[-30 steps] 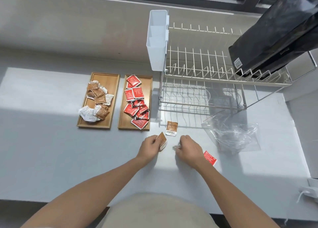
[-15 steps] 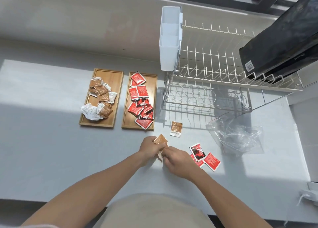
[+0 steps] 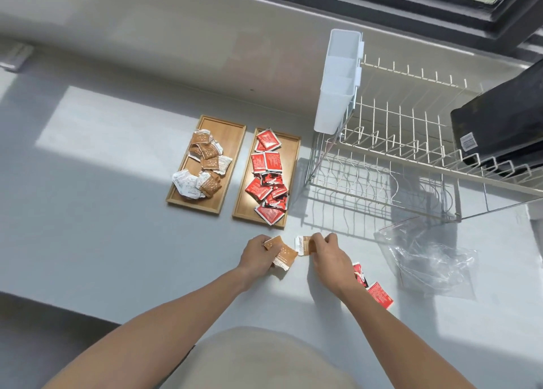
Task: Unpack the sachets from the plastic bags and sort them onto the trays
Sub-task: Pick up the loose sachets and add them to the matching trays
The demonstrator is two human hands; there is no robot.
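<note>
L hand (image 3: 258,255) grips brown sachets (image 3: 281,253) — a small fanned stack, fingers curled under, thumb on top. R hand (image 3: 329,255) pinches one more brown sachet (image 3: 304,245) by its edge, knuckles up, just beside the L stack. Print on the packets too small to read. Both forearms bare, reaching fwd over a smooth grey counter (image 3: 117,241). Behind the R wrist, two red sachets (image 3: 370,284) lie flat, glossy foil. Further R — a crumpled clear plastic bag (image 3: 432,262), well apart from the hands. Ahead, two wooden trays side by side: L tray (image 3: 232,135) holds brown and white sachets, R tray (image 3: 293,165) holds red ones. White wire dish rack (image 3: 411,141) w/ plastic caddy (image 3: 338,86) at far R; black item (image 3: 505,124) w/ unreadable white label sits in it.
</note>
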